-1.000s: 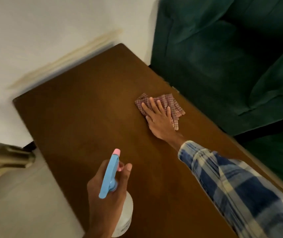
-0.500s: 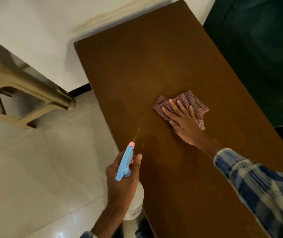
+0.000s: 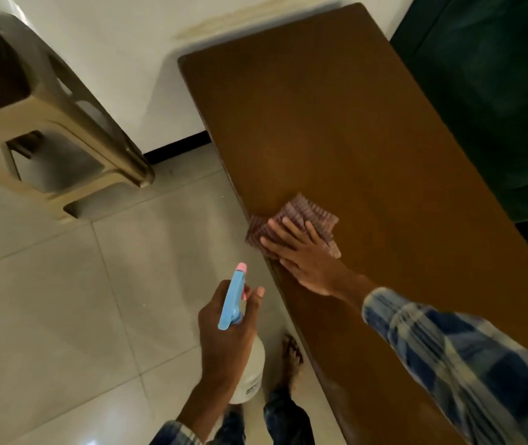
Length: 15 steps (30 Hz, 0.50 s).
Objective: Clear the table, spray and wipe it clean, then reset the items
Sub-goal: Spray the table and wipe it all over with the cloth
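A long brown wooden table [image 3: 352, 130] runs from the wall toward me, its top bare except for a folded pink checked cloth [image 3: 304, 213] at its left edge. My right hand [image 3: 304, 255] lies flat on the cloth, fingers spread, pressing it onto the wood. My left hand [image 3: 227, 335] is over the floor left of the table and grips a spray bottle [image 3: 235, 300] with a blue trigger head, a pink nozzle and a white body. The nozzle points away from me.
A beige plastic stool [image 3: 51, 123] stands on the pale tiled floor [image 3: 63, 300] at the left, against the white wall. A dark green sofa [image 3: 497, 91] lines the table's right side. My bare foot [image 3: 291, 358] is beside the table's left edge.
My right hand has slid the cloth leftward to the table's left edge. The spray bottle has drawn back off the table over the floor, and the mist seen earlier is gone.
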Motion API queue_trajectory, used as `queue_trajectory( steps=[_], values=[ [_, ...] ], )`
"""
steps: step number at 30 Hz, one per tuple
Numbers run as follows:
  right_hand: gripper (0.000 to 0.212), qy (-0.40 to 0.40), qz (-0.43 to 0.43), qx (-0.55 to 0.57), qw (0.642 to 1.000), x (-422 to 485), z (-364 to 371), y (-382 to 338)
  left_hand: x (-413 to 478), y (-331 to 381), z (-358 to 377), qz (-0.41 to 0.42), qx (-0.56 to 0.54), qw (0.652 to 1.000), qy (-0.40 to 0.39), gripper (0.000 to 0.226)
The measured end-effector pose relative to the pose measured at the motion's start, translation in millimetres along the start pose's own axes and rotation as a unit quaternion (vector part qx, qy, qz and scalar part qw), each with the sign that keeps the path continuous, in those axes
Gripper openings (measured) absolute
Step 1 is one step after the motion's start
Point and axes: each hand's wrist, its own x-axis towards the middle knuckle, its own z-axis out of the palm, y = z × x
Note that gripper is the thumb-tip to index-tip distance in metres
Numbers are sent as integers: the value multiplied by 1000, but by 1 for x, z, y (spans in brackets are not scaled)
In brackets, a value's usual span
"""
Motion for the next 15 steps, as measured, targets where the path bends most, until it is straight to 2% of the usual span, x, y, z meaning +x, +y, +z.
queue_trajectory(
  steps=[4,6,8,11,13,15],
  values=[
    [58,-51,-52,-26,997,-82,23,-30,-7,-3,-18,5,-6,1000,-3,20],
    [57,-57,-64,-35,996,-91,25,-26,-10,-4,-19,20,-5,1000,-7,20],
    [57,-35,-41,-30,998,-80,24,-12,-13,-4,-18,32,-5,999,-18,19],
    [56,40,150,37,987,-80,26,21,-18,-1,-6,51,-12,998,-40,20],
    [54,84,262,89,957,-102,31,36,-19,0,0,50,1,997,-59,20],
    [53,109,339,111,928,-146,42,41,-20,9,14,60,16,995,-78,20]
  ],
)
